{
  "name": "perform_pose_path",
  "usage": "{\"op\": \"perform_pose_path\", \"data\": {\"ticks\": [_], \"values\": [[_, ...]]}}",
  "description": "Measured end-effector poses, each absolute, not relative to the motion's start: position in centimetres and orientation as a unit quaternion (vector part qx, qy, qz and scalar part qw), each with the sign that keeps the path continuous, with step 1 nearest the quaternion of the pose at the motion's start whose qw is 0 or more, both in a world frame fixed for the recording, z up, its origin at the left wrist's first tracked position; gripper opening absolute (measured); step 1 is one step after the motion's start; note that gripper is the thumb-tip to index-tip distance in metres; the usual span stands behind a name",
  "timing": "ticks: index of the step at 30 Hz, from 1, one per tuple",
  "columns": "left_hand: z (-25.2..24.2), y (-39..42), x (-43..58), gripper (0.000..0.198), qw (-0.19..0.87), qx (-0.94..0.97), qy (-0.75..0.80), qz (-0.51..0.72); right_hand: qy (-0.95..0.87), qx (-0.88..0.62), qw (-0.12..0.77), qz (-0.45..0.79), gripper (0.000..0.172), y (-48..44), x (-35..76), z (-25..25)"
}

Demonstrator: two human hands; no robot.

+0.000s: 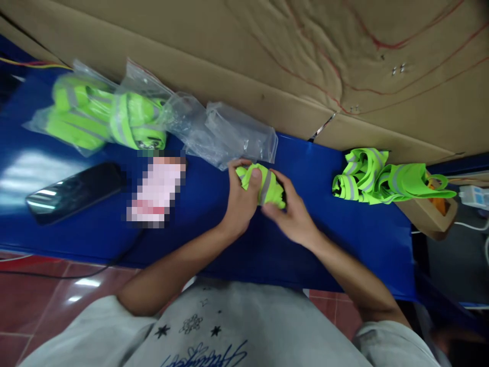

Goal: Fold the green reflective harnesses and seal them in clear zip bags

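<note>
Between my hands is a neon yellow-green reflective strap (269, 186) with a grey stripe, bundled into a compact roll. My left hand (244, 191) is wrapped round its left side, the thumb lying across the top. Closed about the right end is my right hand (288, 209), its fingers curled behind and beneath the bundle. Just beyond the left hand lie clear plastic bags (240, 132). Loose straps (382, 176) of the same neon material are heaped to the right.
Bagged neon bundles (103, 112) lie at the back left of the blue table (198, 219). A black case-like object (74, 193) and a blurred-out phone-shaped item (156, 188) are at left. Cardboard (191, 41) with red wires stands behind; an open cardboard box (439, 214) sits right.
</note>
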State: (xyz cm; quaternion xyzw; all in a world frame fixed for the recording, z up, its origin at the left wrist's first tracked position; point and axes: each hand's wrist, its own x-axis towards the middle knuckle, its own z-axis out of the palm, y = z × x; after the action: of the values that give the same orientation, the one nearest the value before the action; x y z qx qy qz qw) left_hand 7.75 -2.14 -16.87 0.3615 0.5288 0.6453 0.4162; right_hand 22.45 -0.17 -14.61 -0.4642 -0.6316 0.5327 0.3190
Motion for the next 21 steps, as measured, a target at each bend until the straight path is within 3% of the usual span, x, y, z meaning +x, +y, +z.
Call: {"op": "perform_pose_path", "data": {"ticks": [3, 6, 10, 13, 18, 21], "values": [[-16.3, -2.9, 8.4, 0.051, 0.544, 0.309, 0.533, 0.570, -0.661, -0.476, 0.313, 0.488, 0.080, -1.0, 22.5, -14.5], [-14.8, -3.6, 8.1, 0.053, 0.562, 0.426, 0.505, 0.497, -0.631, -0.513, 0.365, 0.453, 0.065, -0.8, 24.1, -14.7], [-12.7, -1.0, 5.6, 0.068, 0.253, 0.740, 0.512, 0.356, -0.541, -0.584, 0.434, 0.422, 0.058, 0.7, 28.2, -15.2], [-12.2, 3.7, 3.3, 0.067, 0.071, 0.834, 0.506, 0.209, -0.436, -0.600, 0.454, 0.494, 0.063, 1.8, 30.3, -15.8], [-11.9, 6.5, 3.4, 0.066, -0.006, 0.840, 0.537, 0.076, -0.364, -0.593, 0.436, 0.571, 0.075, 2.8, 31.3, -16.5], [-11.9, 3.4, 4.9, 0.094, 0.016, 0.855, 0.512, 0.074, -0.381, -0.591, 0.407, 0.583, 0.070, 3.1, 31.9, -16.5]]}}
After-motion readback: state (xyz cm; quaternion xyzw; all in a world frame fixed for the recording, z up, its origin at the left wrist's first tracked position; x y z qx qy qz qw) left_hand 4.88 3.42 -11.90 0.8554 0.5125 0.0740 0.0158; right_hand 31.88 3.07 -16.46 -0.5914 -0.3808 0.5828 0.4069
